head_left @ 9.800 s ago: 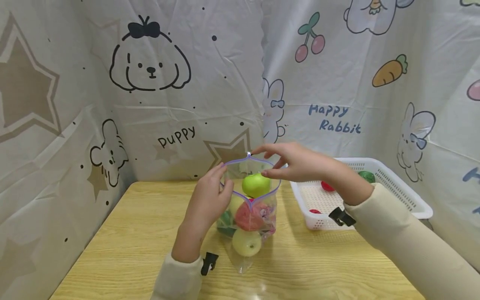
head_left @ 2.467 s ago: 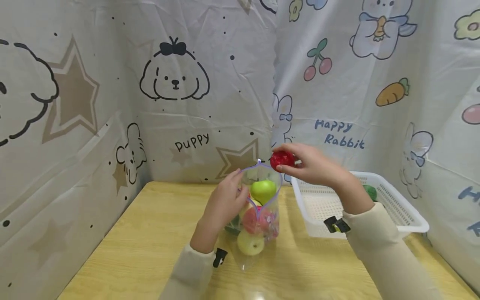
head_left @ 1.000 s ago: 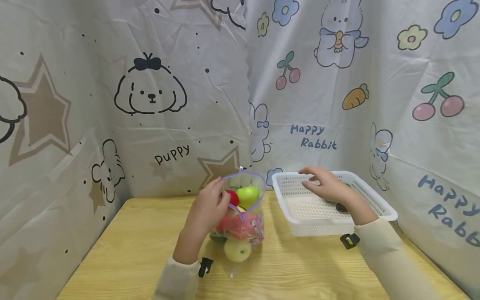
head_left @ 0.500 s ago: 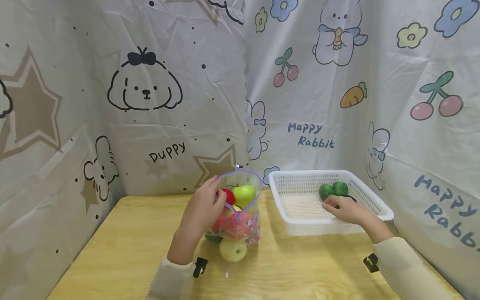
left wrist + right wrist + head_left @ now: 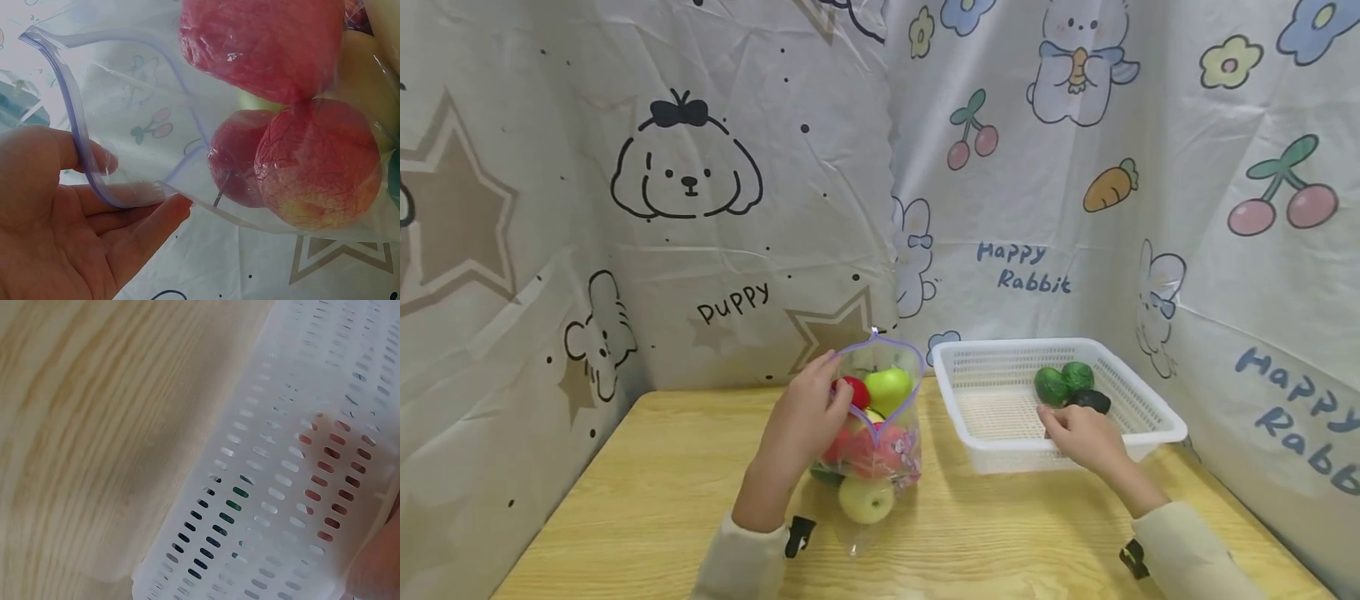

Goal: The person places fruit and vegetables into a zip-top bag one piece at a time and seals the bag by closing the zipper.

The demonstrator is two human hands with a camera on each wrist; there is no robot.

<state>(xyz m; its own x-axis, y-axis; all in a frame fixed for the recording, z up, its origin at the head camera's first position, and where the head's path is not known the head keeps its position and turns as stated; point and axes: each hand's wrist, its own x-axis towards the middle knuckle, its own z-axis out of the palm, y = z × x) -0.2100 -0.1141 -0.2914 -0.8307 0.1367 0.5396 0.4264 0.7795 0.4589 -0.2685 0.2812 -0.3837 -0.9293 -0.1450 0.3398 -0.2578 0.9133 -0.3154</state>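
My left hand (image 5: 801, 421) grips the purple-edged rim of a clear zip bag (image 5: 150, 200), the thumb inside and other fingers outside. The bag stands open on the table, filled with fruit. At its mouth are a green fruit (image 5: 889, 390) and a red fruit (image 5: 855, 393); red apples (image 5: 322, 165) and a pale yellow round fruit (image 5: 867, 500) press against its wall. My right hand (image 5: 1084, 437) reaches over the near rim of a white plastic basket (image 5: 951, 400), fingers bent inside. Reddish patches show through the basket's holes; I cannot tell whether the fingers hold anything.
Two green bumpy fruits (image 5: 1051, 386) and a dark oval fruit (image 5: 1088, 402) lie in the basket, just beyond my right hand. The wooden table (image 5: 685, 500) runs in front of a printed cloth backdrop (image 5: 760, 167) on the back and sides.
A red fruit that my right hand held over the bag now lies in it. That hand has moved right into the basket and drawn back towards its near wall. My left hand stays on the rim.
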